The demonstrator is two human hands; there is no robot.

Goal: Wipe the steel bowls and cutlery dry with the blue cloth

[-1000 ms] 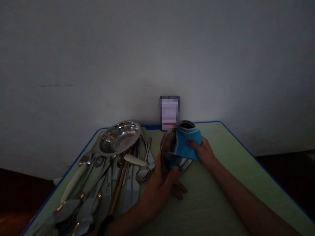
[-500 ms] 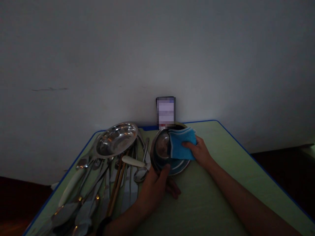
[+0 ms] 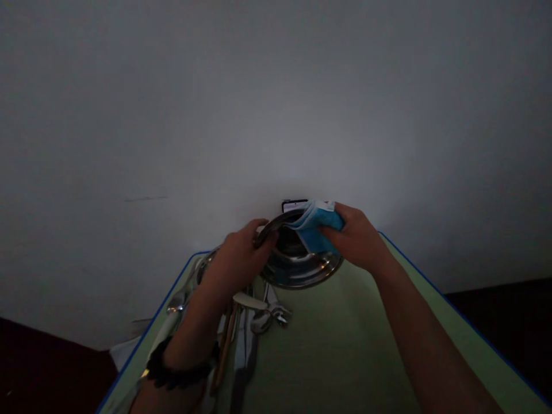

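Where the round stainless-steel dish (image 3: pixel 297 267) stood propped on the light green table with blue edging (image 3: pixel 336 345) half a second ago, it is now held clear of the surface, above the far edge of the table near its middle. Its hollow faces the person and its near rim is the lowest part.

The left hand (image 3: pixel 239 256) grips the left rim of the dish, with the fingers curled over the edge and closed on it. Earlier this hand held the near rim from below, so the grip has shifted to the side. A black wristband (image 3: pixel 172 372) sits on the left wrist.

The right hand (image 3: pixel 357 238) is closed on the folded blue cloth (image 3: pixel 317 227), thumb and fingers pinching it. The cloth is pressed against the upper right part of the dish's inner face. Both the hand and the cloth are higher in the view than before.

A dark phone (image 3: pixel 294 204) leans on the wall behind the dish, and only its top edge shows. Earlier most of its screen was visible.

A heap of steel spoons and utensils (image 3: pixel 259 316) lies along the left edge of the table and appears unmoved. The left forearm now covers much of it. The second steel dish (image 3: pixel 202 267) at the far left corner is mostly hidden behind the left hand.
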